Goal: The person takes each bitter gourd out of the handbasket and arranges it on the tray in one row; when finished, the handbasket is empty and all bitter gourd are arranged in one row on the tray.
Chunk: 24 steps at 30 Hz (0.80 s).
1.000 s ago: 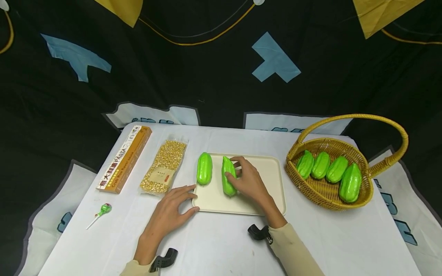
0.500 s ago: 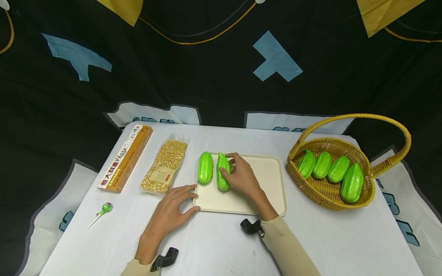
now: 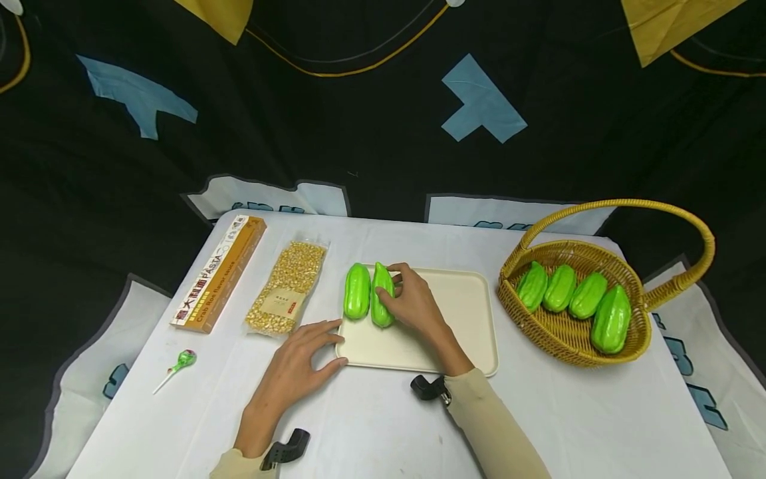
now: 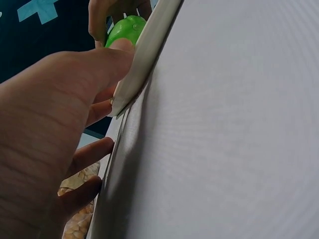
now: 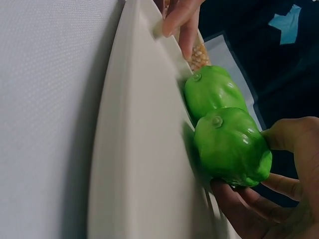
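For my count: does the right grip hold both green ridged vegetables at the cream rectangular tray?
No: the right grip holds one vegetable, while the other vegetable lies left of it.

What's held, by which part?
The right hand holds the right fruit on the tray: thumb on top, fingers on right side. The left hand touches the tray.

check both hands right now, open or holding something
Left hand: open, touching the edge of the tray.
Right hand: holding a green vegetable.

Six green vegetables [image 3: 380, 307], one tray [image 3: 449, 319], one basket [image 3: 541, 338], one box [image 3: 218, 274], one bag [image 3: 288, 283], one lollipop [image 3: 187, 358]
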### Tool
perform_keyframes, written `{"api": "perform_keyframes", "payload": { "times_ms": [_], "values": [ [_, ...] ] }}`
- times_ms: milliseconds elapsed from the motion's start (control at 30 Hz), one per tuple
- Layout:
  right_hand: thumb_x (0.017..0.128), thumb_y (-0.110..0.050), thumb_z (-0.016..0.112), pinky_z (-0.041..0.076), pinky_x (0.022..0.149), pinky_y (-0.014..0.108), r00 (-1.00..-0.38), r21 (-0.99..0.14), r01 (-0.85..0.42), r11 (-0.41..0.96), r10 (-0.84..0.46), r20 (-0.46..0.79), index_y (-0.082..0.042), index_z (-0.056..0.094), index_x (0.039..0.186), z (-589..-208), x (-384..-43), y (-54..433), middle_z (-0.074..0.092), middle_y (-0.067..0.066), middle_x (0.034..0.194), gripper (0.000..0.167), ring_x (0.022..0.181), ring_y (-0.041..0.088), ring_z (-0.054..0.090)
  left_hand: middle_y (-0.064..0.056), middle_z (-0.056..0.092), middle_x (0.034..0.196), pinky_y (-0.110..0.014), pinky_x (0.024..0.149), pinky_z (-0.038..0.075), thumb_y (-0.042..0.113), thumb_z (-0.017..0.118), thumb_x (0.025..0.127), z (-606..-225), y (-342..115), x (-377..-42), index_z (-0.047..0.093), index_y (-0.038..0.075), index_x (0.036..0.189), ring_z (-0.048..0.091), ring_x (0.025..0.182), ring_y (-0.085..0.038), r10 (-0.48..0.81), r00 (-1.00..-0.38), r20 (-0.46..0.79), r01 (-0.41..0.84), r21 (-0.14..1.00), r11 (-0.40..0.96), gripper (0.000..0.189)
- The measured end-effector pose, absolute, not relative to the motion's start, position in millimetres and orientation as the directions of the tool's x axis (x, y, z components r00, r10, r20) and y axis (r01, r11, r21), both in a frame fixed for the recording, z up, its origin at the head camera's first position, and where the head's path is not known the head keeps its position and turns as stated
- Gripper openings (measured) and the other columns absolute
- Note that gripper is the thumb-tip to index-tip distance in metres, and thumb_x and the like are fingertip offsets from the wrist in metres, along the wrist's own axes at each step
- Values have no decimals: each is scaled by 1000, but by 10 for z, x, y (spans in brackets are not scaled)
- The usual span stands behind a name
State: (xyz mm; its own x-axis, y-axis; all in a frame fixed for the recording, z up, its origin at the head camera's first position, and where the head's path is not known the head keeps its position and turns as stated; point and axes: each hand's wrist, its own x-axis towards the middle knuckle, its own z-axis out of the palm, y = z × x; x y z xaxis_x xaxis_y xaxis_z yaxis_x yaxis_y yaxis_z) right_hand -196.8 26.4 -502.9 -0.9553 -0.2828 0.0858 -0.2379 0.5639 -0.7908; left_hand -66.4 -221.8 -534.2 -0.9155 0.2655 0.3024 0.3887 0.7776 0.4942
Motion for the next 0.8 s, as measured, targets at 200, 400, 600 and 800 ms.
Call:
{"api": "perform_keyframes", "payload": {
  "times_ms": [200,400,600,800],
  "values": [
    [99,-28,75,64,83,41,-961,-780,-229,583,-264,86,-6,62,143,-5064,-1986,242,75,16,118,50,95,24,76,1,66,150,-51,120,48,37,91,88,-5340,-2207,-669,80,18,119,61,139,-28,271,-914,301,393,495,775,38],
    [101,-30,74,63,79,39,-963,-777,-222,590,-256,81,-5,63,143,-5075,-1998,233,76,16,117,49,93,22,74,0,66,150,-52,120,48,37,91,88,-5333,-2201,-668,80,18,119,60,139,-28,271,-914,302,393,498,773,37],
    [102,-31,74,63,78,39,-963,-772,-227,594,-258,84,-5,65,141,-5074,-2011,239,76,15,117,48,91,21,75,0,66,151,-53,119,48,36,91,88,-5323,-2203,-665,80,18,119,60,139,-29,268,-916,299,390,501,772,37],
    [102,-34,74,64,80,42,-964,-765,-216,606,-258,68,-6,64,144,-5052,-1996,240,76,15,120,51,95,23,75,0,65,151,-53,120,47,36,91,88,-5328,-2213,-661,79,18,119,60,140,-29,262,-919,295,382,501,776,37]
  ]
}}
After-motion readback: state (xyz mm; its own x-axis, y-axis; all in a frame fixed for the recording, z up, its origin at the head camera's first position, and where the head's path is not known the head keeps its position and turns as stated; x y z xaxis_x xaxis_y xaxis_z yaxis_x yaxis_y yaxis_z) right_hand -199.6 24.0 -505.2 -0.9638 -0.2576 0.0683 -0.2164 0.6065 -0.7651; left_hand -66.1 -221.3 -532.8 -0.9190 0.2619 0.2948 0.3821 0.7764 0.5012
